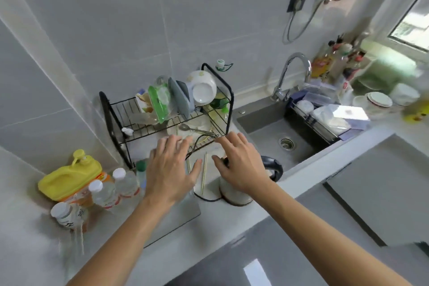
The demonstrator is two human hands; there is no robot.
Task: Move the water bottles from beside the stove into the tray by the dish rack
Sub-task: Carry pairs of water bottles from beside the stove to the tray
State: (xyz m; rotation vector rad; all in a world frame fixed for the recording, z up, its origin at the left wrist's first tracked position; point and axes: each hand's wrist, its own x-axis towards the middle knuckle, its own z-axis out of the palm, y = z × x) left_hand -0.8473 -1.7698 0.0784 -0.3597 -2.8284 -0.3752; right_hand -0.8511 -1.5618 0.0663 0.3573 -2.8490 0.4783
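Several clear water bottles with white caps and red labels (126, 184) stand together on the counter left of the black dish rack (167, 114); one more (65, 215) stands nearer me at the left. A grey flat tray (181, 211) lies under my left forearm in front of the rack. My left hand (171, 169) hovers with fingers spread over the tray, just right of the bottles, holding nothing. My right hand (239, 165) hovers open above a white kettle (234, 195), empty too.
A yellow detergent jug (69, 177) sits behind the bottles. Chopsticks (203, 174) lie between my hands. The rack holds bowls, plates and a spoon. The sink (278, 132) with its faucet (292, 72) lies to the right; jars and dishes crowd the far right counter.
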